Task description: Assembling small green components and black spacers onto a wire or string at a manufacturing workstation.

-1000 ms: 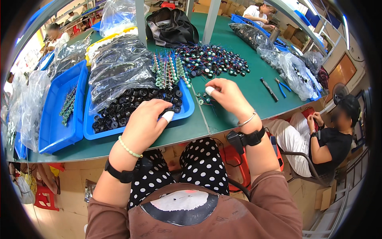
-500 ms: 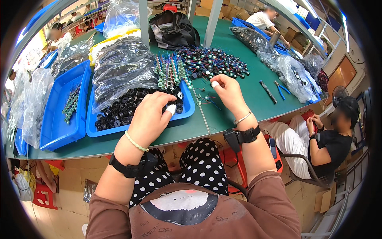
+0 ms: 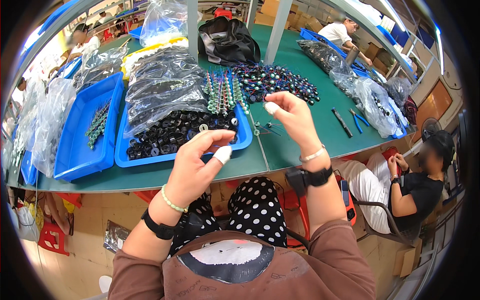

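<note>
My left hand (image 3: 202,152) hovers over the near right edge of a blue tray (image 3: 150,161) of black round plastic caps (image 3: 172,131). Its thumb, in a white finger cot, is apart from the curled index finger, and no object shows between them. Over the green table, my right hand (image 3: 294,114) has its cot-covered thumb and index finger close together in a pinch; whatever is between them is too small to make out. Below it lie loose small green parts with thin wires (image 3: 269,127). Beyond is a pile of wired black round pieces (image 3: 277,82). Rows of green wired parts (image 3: 223,95) rest on the tray's far right corner.
Another blue tray (image 3: 82,170) at left holds a green bundle. A clear bag of black parts (image 3: 165,85) covers the tray's back. Pliers (image 3: 358,121) and a black marker-like stick (image 3: 342,122) lie right. A grey post (image 3: 278,32) rises behind; a person (image 3: 417,175) sits at right.
My left hand has drawn back from the caps toward me and to the right. The right hand stays near the pile, its fingers slightly shifted. The whole view has moved a little.
</note>
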